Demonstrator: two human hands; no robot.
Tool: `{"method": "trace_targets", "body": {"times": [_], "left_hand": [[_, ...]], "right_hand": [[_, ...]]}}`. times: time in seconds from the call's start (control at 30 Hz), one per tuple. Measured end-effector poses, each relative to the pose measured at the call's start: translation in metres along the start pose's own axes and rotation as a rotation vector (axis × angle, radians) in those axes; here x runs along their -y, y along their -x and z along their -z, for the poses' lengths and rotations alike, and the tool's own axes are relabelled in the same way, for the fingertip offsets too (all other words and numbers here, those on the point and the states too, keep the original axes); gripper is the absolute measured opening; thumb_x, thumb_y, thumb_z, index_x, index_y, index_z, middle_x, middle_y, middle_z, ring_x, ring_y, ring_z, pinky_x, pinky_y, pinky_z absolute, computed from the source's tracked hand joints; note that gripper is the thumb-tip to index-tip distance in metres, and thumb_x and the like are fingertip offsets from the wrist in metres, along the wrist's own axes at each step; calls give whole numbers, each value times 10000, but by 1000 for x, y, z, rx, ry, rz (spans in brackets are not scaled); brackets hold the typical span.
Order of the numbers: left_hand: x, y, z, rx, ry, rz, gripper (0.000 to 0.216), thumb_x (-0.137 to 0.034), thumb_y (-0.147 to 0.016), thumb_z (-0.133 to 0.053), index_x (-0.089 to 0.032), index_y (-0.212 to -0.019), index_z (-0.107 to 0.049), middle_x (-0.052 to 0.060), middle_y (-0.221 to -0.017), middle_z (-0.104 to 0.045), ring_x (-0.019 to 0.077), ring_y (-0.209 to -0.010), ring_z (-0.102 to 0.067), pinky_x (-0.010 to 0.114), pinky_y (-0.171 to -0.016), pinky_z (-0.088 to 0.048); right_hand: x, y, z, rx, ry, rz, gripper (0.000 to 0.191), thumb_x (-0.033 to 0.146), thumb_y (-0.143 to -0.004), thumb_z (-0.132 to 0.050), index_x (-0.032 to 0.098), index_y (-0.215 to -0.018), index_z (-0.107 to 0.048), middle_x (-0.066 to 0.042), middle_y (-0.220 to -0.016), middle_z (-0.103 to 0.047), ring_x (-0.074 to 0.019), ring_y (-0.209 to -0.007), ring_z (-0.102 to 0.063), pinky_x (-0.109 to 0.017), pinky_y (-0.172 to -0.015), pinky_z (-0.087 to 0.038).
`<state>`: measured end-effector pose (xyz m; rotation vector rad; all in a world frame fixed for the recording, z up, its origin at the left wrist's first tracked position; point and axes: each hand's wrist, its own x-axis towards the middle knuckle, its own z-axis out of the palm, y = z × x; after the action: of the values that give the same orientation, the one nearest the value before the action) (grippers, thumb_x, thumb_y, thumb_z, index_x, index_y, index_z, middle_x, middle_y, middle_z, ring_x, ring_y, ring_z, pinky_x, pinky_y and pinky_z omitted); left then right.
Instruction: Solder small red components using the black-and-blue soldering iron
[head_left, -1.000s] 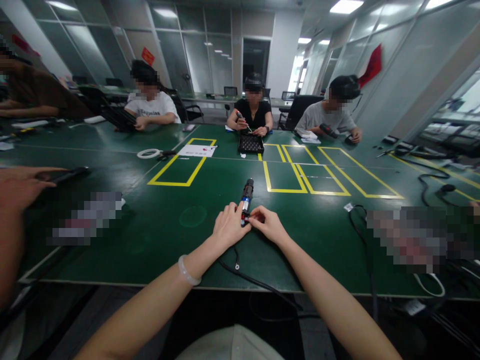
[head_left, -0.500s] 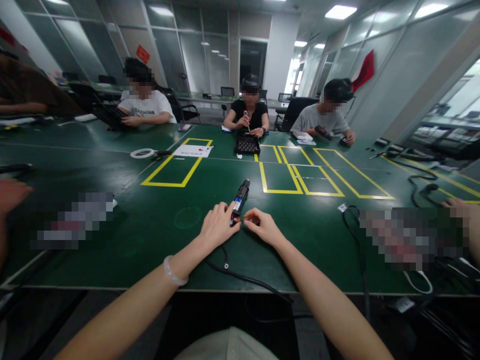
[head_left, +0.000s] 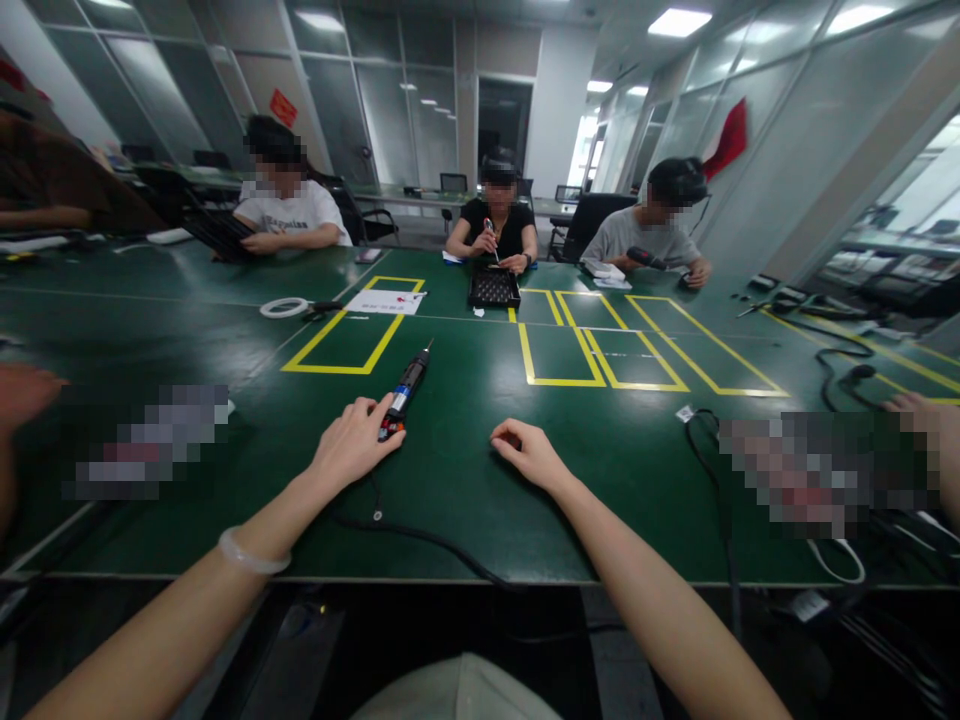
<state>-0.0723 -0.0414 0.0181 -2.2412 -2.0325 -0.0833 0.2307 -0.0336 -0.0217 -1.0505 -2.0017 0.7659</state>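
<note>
A dark electric screwdriver [head_left: 409,382] with a blue-and-white label lies slanted on the green table, its thin bit pointing away from me and to the right. My left hand [head_left: 358,436] is closed around its near end, where some orange-red parts show by the thumb. A black cord [head_left: 420,536] with a small metal ring terminal [head_left: 377,516] on a short lead trails from under that hand toward the table edge. Apart from the tool, my right hand [head_left: 529,452] rests on the table with fingers curled in; nothing shows in it.
Yellow tape rectangles [head_left: 562,383] mark the table ahead. Beyond them a co-worker works over a black tray [head_left: 493,288]; others sit on both sides. A white sheet [head_left: 386,302] and a white cable loop [head_left: 283,308] lie ahead left. Blurred-out items flank me, with cables at right.
My left hand has carried the electric screwdriver leftward, away from my right hand, and the cord shifted with it. The thin bit now shows at its tip. My right hand has hardly moved.
</note>
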Motion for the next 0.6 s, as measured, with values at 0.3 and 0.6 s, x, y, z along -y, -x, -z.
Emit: {"method": "trace_targets", "body": {"times": [0.3,0.6], "left_hand": [[84,-16,-3,19,-73,132,690,-578,-874,-367,-188,-1443,-370,220,-1242,-480,379,-1043,-529,431,-785,-446],[105,-20,14,-37,-227,185,595,-525,-889,-458,-159,-1356,-410,147,-1265,-516,296,-1067,-496,370,-880,-394]], "right_hand": [[-2,0,-1,13,29,15,119,241,-871,-547,174,-859,-645,-14,-778,-637,-128,-664,-540,-239,-640,-409],[0,-1,0,15,51,10,116,239,-874,-550,177,-856,-646,-13,-786,-643,-125,-660,-537,-237,-642,-406]]}}
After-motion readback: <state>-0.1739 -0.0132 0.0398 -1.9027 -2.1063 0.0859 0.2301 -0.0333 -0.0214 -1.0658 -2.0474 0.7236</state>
